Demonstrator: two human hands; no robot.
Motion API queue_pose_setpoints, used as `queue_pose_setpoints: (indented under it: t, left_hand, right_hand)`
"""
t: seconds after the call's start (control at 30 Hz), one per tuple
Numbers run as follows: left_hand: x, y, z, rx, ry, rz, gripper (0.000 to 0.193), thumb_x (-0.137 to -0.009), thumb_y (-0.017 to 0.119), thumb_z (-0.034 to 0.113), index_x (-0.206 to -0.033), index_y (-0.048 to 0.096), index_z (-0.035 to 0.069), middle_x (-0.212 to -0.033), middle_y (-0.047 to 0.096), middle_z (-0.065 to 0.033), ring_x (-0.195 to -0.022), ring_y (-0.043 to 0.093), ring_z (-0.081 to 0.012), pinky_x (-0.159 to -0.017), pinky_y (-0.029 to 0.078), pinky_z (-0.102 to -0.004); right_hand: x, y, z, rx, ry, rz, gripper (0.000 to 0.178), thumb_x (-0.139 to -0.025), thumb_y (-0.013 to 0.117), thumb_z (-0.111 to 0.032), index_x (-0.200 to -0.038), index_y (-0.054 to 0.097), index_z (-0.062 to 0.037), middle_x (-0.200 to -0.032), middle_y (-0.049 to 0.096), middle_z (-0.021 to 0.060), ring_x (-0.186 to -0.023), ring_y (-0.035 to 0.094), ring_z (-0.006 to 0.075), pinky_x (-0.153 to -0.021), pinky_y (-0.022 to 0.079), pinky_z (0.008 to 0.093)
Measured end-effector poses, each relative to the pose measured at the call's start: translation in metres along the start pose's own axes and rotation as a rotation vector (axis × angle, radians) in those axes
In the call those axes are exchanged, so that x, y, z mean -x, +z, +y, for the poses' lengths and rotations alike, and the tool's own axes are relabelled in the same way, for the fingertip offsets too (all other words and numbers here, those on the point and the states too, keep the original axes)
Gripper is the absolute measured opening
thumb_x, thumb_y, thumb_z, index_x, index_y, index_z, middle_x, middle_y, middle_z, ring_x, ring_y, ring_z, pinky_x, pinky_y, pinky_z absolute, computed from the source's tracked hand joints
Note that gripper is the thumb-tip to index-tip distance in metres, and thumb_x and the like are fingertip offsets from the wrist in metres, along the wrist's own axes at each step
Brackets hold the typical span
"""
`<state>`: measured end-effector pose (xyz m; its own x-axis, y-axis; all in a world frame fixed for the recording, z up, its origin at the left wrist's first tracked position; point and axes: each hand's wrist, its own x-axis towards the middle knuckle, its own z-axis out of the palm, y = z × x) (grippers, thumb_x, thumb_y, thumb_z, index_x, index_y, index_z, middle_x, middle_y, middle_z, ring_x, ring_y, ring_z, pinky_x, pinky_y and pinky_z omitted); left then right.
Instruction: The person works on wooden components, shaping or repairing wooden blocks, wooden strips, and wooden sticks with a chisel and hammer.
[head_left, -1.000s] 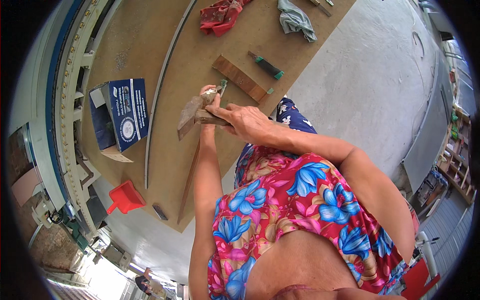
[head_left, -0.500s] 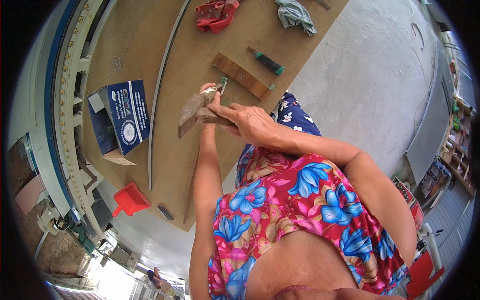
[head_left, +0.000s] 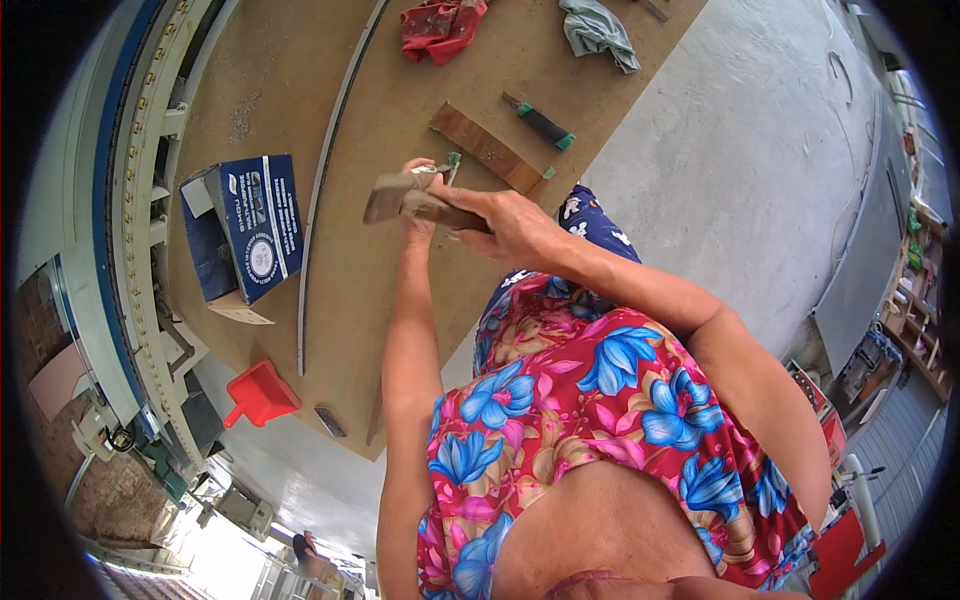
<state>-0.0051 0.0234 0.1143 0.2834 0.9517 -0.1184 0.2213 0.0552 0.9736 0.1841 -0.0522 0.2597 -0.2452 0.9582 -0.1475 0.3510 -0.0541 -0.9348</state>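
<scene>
Both my hands meet over the brown worktable (head_left: pixel 350 200). My right hand (head_left: pixel 515 230) is closed around the handle end of a worn brown tool (head_left: pixel 440 212) that looks like a hammer or hatchet. Its broad, flat-sided head (head_left: pixel 388 198) covers part of my left hand (head_left: pixel 418 232). My left fingers are curled around a small pale, shiny piece (head_left: pixel 426 173), whose kind I cannot make out. A thin light strip with a green end (head_left: pixel 454 160) sticks out beside them. Just beyond lies a brown wooden board (head_left: pixel 485 145) with a green tip.
A black-handled tool with green ends (head_left: pixel 540 123) lies past the board. Farther off are a red cloth (head_left: pixel 443 28) and a grey cloth (head_left: pixel 598 35). Left of a long metal strip (head_left: pixel 335 120) stands an open blue box (head_left: pixel 258 225). A red dustpan (head_left: pixel 262 392) is near the table's edge.
The brown tool's head has turned and shifted slightly right and up. My right hand has moved a little right, its forefinger now bent along the handle. My left hand stays nearly in place.
</scene>
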Motion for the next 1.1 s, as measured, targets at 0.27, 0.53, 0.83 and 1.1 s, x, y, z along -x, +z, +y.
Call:
queue_pose_setpoints:
  t: [0.27, 0.53, 0.83, 1.1]
  left_hand:
    - [-0.018, -0.004, 0.016, -0.494, 0.206, 0.17, 0.015, -0.081, 0.071, 0.014, -0.09, 0.063, 0.004, -0.082, 0.067, -0.007, -0.076, 0.067, -0.0192, -0.07, 0.053, -0.032]
    - [-0.022, -0.004, 0.006, -0.294, 0.004, 0.157, 0.017, -0.08, 0.071, 0.011, -0.094, 0.063, 0.004, -0.086, 0.067, -0.0056, -0.079, 0.065, -0.0163, -0.074, 0.052, -0.0321]
    - [-0.026, 0.002, 0.015, -0.438, 0.044, 0.089, 0.019, -0.081, 0.07, 0.013, -0.097, 0.064, 0.005, -0.087, 0.069, -0.0088, -0.08, 0.067, -0.0207, -0.073, 0.053, -0.0341]
    - [-0.027, -0.001, 0.015, -0.659, 0.271, -0.002, 0.018, -0.082, 0.068, 0.019, -0.096, 0.064, 0.007, -0.086, 0.069, -0.0142, -0.081, 0.069, -0.0314, -0.068, 0.054, -0.0392]
  right_hand:
    - [-0.003, -0.033, 0.009, -0.174, -0.021, 0.226, 0.054, -0.084, 0.065, -0.012, -0.136, 0.05, -0.0076, -0.096, 0.067, 0.0213, -0.079, 0.066, 0.0302, -0.074, 0.05, 0.0395]
    - [0.006, -0.055, 0.006, -0.204, 0.096, 0.262, 0.052, -0.086, 0.063, -0.01, -0.136, 0.05, -0.0047, -0.106, 0.067, 0.0207, -0.089, 0.065, 0.0224, -0.082, 0.05, 0.0357]
    - [0.002, -0.058, 0.002, -0.184, 0.045, 0.246, 0.052, -0.086, 0.063, -0.011, -0.136, 0.049, -0.0043, -0.103, 0.068, 0.0203, -0.085, 0.066, 0.0255, -0.079, 0.051, 0.0369]
    - [-0.021, -0.049, -0.012, -0.202, -0.072, 0.148, 0.048, -0.088, 0.063, -0.015, -0.133, 0.051, -0.0075, -0.102, 0.067, 0.0196, -0.084, 0.065, 0.0365, -0.075, 0.05, 0.0425]
